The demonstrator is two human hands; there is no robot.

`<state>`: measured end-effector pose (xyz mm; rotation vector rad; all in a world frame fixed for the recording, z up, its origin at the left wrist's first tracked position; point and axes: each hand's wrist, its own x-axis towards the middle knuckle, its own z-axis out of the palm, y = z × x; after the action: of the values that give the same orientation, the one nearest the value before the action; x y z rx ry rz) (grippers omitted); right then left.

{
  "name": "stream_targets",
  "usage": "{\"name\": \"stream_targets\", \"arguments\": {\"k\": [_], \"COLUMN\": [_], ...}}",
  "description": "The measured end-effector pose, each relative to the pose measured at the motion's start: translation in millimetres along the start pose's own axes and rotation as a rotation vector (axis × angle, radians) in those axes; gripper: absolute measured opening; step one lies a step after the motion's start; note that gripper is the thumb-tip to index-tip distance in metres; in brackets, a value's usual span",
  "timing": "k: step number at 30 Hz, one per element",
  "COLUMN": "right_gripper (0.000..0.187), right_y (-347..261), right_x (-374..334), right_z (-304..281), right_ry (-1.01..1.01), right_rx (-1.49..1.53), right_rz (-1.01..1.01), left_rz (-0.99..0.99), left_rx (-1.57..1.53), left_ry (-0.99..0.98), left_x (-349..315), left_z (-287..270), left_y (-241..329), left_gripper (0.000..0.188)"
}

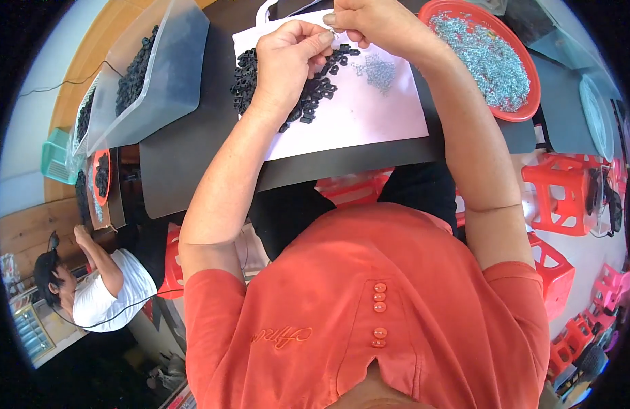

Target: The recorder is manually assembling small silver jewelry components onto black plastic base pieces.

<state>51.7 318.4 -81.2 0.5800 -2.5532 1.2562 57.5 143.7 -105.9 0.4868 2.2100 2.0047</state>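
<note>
Close together over the far part of a pale sheet [383,119], my two hands meet fingertip to fingertip. My left hand [287,60] is closed, thumb pressed to the forefinger. My right hand [376,26] pinches beside it. A tiny light-coloured piece seems to lie between the fingertips, too small to name. Beneath and beside my left hand, small black plastic parts [316,97] are spread on the sheet, with a denser heap [244,82] at its left edge. To the right of them lies a small pile of shiny metal pieces [378,72].
A red basin [535,88] full of similar metal pieces stands right of the sheet. At left, a clear plastic bin [168,75] holds black parts. A co-worker in a white shirt [120,293] sits at far left. Red stools [557,194] stand at right.
</note>
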Motion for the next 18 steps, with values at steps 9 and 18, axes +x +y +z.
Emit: {"name": "stream_targets", "arguments": {"k": [9,18], "right_gripper": [0.024,0.026], "right_y": [7,-6], "right_x": [-1,-5], "right_z": [6,6], "right_ry": [0.033,0.005], "right_rx": [-0.047,0.035], "right_rz": [-0.103,0.004], "left_rz": [0.092,0.073], "left_rx": [-0.024,0.014], "left_ry": [0.032,0.017], "left_x": [-2,-2], "left_z": [0,-3], "left_y": [-2,0], "left_gripper": [0.014,0.015]}}
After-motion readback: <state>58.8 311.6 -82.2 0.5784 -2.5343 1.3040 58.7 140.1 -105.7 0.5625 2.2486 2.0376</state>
